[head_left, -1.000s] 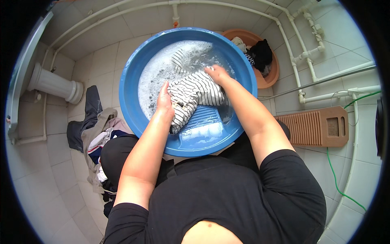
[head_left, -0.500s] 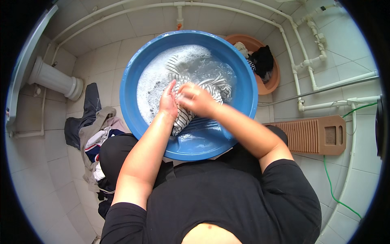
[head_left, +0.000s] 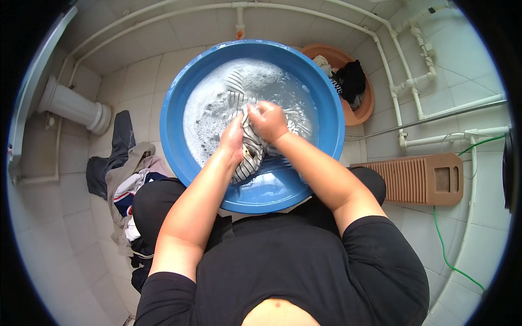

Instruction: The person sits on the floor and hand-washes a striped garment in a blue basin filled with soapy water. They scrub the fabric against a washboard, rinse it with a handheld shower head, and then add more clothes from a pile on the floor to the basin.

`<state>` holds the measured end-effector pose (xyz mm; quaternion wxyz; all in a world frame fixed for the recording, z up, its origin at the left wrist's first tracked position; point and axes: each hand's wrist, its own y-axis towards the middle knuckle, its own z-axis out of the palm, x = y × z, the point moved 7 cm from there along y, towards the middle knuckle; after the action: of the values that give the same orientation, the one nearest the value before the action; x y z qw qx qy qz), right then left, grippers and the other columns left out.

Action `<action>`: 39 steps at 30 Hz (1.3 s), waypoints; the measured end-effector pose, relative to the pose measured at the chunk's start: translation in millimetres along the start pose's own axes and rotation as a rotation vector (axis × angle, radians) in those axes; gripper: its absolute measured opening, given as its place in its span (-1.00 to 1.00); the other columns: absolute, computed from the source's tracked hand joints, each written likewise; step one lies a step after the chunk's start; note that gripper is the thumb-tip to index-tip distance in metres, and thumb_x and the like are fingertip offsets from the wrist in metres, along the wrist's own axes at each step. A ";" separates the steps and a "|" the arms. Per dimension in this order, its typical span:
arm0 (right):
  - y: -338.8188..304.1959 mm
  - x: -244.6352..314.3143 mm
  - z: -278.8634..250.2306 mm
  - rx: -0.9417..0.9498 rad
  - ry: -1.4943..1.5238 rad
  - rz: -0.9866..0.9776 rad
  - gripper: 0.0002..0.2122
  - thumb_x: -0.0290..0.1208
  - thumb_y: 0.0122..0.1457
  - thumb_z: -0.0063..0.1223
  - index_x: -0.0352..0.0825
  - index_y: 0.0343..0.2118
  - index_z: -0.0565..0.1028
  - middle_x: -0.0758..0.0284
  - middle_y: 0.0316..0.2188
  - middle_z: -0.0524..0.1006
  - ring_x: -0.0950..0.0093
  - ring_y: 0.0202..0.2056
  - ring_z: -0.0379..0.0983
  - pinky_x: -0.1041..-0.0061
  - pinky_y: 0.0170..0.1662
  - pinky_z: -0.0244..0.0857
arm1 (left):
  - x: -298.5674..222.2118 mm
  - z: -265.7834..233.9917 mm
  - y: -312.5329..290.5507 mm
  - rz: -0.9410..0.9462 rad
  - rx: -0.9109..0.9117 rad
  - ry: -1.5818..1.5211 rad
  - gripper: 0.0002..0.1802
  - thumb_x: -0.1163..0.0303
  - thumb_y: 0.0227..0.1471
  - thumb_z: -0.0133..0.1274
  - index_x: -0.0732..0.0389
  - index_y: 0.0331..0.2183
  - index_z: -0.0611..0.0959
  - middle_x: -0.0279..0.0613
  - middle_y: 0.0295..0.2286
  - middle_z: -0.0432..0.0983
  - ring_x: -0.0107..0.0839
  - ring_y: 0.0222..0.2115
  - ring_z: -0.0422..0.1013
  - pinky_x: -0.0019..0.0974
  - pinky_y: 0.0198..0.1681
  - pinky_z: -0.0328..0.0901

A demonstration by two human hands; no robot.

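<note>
A blue round tub (head_left: 172,122) in front of me holds sudsy water. A wet white garment with dark stripes (head_left: 248,165) lies bunched in it, partly under the foam. Both hands meet over the middle of the tub. My left hand (head_left: 234,138) is closed on the near part of the striped garment. My right hand (head_left: 269,120) is beside it, fingers curled and gripping a fold of the same cloth. The fingertips of both hands are partly hidden by the cloth and by each other.
An orange basin (head_left: 367,108) with dark and white clothes stands behind the tub at the right. A brown washboard (head_left: 405,182) lies on the right. A heap of clothes (head_left: 130,179) is on the tiles at left. White pipes (head_left: 394,106) and a green hose (head_left: 441,239) run along the right.
My right hand, blurred before, has closed on the cloth beside my left hand. The garment's near end is now bunched up between my hands, and my left hand has lowered slightly.
</note>
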<state>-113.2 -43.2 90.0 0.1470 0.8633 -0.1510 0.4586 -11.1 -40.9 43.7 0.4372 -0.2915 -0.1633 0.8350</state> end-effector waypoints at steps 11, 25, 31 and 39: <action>34.9 -118.5 -30.3 0.498 -0.343 0.255 -0.32 -0.02 -0.08 0.15 -0.45 0.00 0.29 0.10 -0.07 0.40 0.33 -0.05 0.33 0.49 -0.04 0.21 | -19.5 -53.2 30.3 0.099 0.037 -0.170 -0.60 0.32 0.07 -0.08 0.33 -0.08 0.38 -0.01 -0.21 0.44 -0.19 -0.19 0.41 -0.14 -0.09 0.32; -27.3 33.3 3.9 0.330 -0.102 -0.435 -0.76 -0.40 -0.08 0.06 -0.29 -0.30 0.40 0.27 -0.21 0.42 0.25 -0.23 0.39 0.38 -0.23 0.30 | -20.0 -11.1 11.2 0.066 0.038 -0.063 -0.63 0.19 0.12 -0.19 0.27 -0.18 0.47 -0.10 -0.30 0.49 -0.26 -0.31 0.45 -0.20 -0.15 0.33; -80.9 94.4 14.0 0.162 -0.079 -0.782 -0.81 -0.32 -0.10 0.11 -0.26 -0.52 0.35 0.30 -0.52 0.38 0.30 -0.48 0.36 0.39 -0.49 0.26 | -24.3 -26.6 17.2 0.248 -0.039 0.106 -0.71 0.22 0.09 -0.10 0.24 -0.25 0.49 -0.22 -0.36 0.47 -0.39 -0.37 0.42 -0.34 -0.29 0.35; -34.3 48.6 -4.3 -0.154 -0.151 -0.228 -0.74 -0.21 -0.07 0.04 -0.27 -0.72 0.39 0.22 -0.68 0.41 0.22 -0.59 0.38 0.33 -0.52 0.27 | -11.5 -18.6 -5.3 0.235 -0.310 0.289 -0.70 0.19 0.12 -0.19 0.19 -0.30 0.50 -0.24 -0.41 0.46 -0.40 -0.40 0.39 -0.31 -0.30 0.31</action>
<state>-76.9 -16.3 129.0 0.2521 0.8931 -0.0973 0.3596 9.1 -47.1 36.0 0.3062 -0.4885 -0.1901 0.7947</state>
